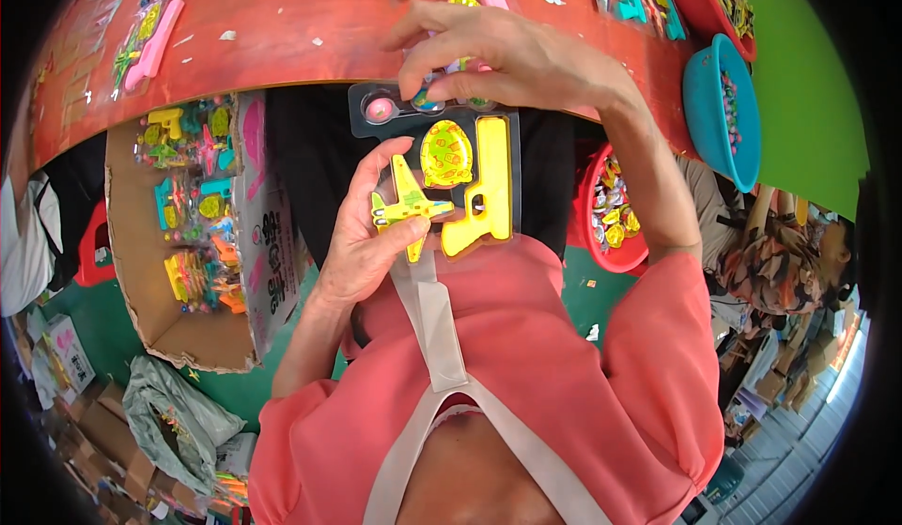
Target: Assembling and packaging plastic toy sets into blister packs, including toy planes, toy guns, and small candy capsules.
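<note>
Yellow plastic toy plane (406,208) sat pinched in our left hand (362,234); our right hand (507,55) closed on small discs (black blister tray (498,163) unsupported), so it could have tipped.

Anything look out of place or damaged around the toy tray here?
Only small things: white scraps lie scattered on the worn red table, and the cardboard box has a torn, ragged rim. The black tray and yellow toy plane look intact.
</note>
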The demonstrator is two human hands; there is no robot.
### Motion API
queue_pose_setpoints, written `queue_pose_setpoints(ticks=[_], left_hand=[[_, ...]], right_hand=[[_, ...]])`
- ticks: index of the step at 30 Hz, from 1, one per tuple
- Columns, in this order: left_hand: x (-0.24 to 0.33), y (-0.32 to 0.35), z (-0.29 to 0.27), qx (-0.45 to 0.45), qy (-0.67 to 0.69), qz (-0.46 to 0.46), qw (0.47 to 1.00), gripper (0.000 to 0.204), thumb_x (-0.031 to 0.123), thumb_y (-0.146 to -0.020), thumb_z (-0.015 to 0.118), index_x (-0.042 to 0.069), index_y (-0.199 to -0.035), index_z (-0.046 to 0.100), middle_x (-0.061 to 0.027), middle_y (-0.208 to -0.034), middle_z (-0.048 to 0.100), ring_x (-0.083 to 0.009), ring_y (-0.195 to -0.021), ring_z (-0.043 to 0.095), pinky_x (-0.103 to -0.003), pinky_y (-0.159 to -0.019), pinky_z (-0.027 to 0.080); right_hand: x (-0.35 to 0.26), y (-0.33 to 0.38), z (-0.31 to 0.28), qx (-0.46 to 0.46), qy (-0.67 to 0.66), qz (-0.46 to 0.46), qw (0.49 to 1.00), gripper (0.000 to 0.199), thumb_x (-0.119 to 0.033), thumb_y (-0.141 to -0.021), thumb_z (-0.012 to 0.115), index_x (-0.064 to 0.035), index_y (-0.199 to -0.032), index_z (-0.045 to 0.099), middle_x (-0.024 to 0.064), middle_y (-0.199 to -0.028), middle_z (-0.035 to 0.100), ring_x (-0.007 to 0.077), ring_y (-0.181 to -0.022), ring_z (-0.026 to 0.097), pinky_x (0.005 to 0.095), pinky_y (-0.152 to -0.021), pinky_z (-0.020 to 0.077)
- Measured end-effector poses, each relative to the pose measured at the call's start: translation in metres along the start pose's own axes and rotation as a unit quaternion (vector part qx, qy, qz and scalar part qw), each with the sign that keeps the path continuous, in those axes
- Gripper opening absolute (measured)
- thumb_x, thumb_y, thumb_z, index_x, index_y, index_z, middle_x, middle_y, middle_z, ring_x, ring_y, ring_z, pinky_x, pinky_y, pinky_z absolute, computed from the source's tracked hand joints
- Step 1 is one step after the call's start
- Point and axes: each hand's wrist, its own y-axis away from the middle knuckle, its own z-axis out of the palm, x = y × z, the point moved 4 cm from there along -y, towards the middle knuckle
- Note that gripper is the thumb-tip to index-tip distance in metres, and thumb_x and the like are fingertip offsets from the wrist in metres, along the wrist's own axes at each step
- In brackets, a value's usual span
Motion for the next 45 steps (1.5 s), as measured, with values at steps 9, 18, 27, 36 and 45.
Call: queue_pose_setpoints(ticks=[9, 18, 27, 36, 45], left_hand=[[0.003, 0.003, -0.007, 0.015, 0.007, 0.006, 1.0, 0.07, -0.008, -0.088, 0.057, 0.01, -0.147, 0.024, -0.0164, -0.126, 0.054, -0.032, -0.11, 0.064, -0.037, -0.086, 0.058], [0.008, 0.004, -0.005, 0.014, 0.006, -0.026, 1.0, 0.075, -0.006, -0.085, 0.062, 0.008, -0.148, 0.023, -0.0117, -0.129, 0.05, -0.0276, -0.118, 0.058, -0.045, -0.098, 0.053], [0.004, 0.005, -0.007, 0.021, -0.005, -0.027, 0.999, 0.075, -0.008, -0.084, 0.06, 0.008, -0.148, 0.025, -0.0111, -0.124, 0.052, -0.026, -0.116, 0.058, -0.05, -0.099, 0.051], [0.027, -0.019, 0.004, 0.082, 0.022, 0.025, 0.996, 0.048, 0.024, -0.105, 0.041, 0.011, -0.149, 0.026, -0.0138, -0.112, 0.059, -0.0356, -0.103, 0.066, -0.045, -0.074, 0.062], [0.061, -0.095, 0.015, 0.08, -0.248, 0.078, 0.962, 0.053, 0.02, -0.099, 0.057, -0.002, -0.143, 0.039, -0.0027, -0.101, 0.06, -0.0052, -0.075, 0.054, -0.021, -0.058, 0.044]], right_hand=[[-0.002, -0.033, -0.01, -0.17, -0.06, 0.02, 0.983, 0.018, -0.011, -0.091, 0.061, -0.0075, -0.108, 0.067, 0.0064, -0.107, 0.059, 0.0212, -0.098, 0.06, 0.0341, -0.081, 0.0477], [-0.012, -0.037, 0.023, -0.02, -0.078, -0.047, 0.996, 0.01, -0.001, -0.088, 0.064, -0.003, -0.098, 0.065, 0.0097, -0.113, 0.059, 0.0214, -0.098, 0.062, 0.0301, -0.075, 0.0523], [-0.011, -0.03, 0.022, 0.012, -0.059, -0.038, 0.997, 0.012, 0.004, -0.087, 0.058, -0.0031, -0.096, 0.062, 0.0109, -0.109, 0.058, 0.0245, -0.099, 0.059, 0.0317, -0.075, 0.0511], [-0.011, 0.066, 0.027, 0.337, -0.114, 0.287, 0.889, 0.037, -0.007, -0.089, 0.067, -0.0018, -0.124, 0.055, 0.0071, -0.087, 0.06, 0.0131, -0.073, 0.06, 0.0294, -0.065, 0.0495], [0.059, 0.069, -0.028, 0.392, -0.126, 0.22, 0.884, 0.032, -0.003, -0.094, 0.058, 0.0002, -0.126, 0.056, -0.0016, -0.076, 0.052, 0.0031, -0.061, 0.049, 0.0197, -0.051, 0.0389]])
